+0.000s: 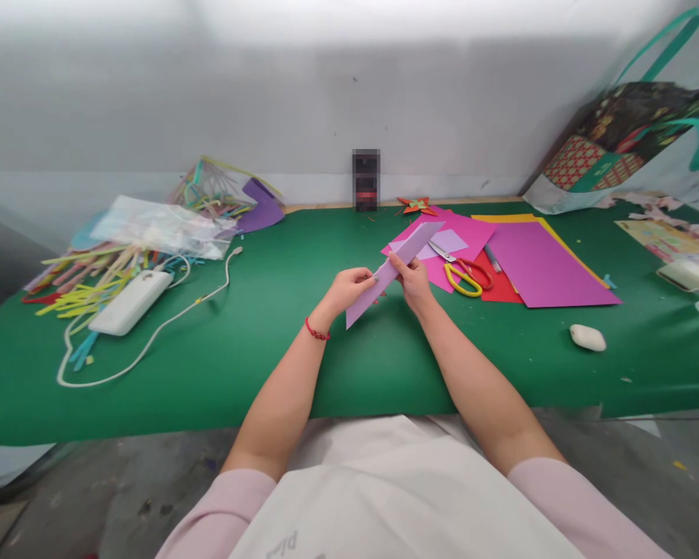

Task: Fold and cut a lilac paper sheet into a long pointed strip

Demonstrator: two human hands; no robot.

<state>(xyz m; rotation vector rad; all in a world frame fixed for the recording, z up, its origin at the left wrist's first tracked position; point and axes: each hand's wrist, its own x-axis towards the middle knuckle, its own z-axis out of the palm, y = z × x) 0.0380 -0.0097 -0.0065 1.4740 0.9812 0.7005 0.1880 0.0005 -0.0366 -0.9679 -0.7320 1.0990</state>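
A folded strip of lilac paper (411, 247) is held tilted above the green table, its upper end pointing to the back right. My left hand (350, 289) pinches its lower part, with a red bracelet on the wrist. Farther up the strip, my right hand (413, 281) grips the near edge, thumb on the face. Just right of that hand lie scissors (466, 278) with yellow and red handles, blades partly over a lilac sheet (450, 242) and pink paper (471, 231).
Purple paper (551, 264) lies over a yellow sheet at right, near a white case (588, 338). A white power bank (133, 303) with a cable and several colored strips (75, 291) cover the left. A phone (366, 182) leans on the wall; a patterned bag (611, 155) stands back right.
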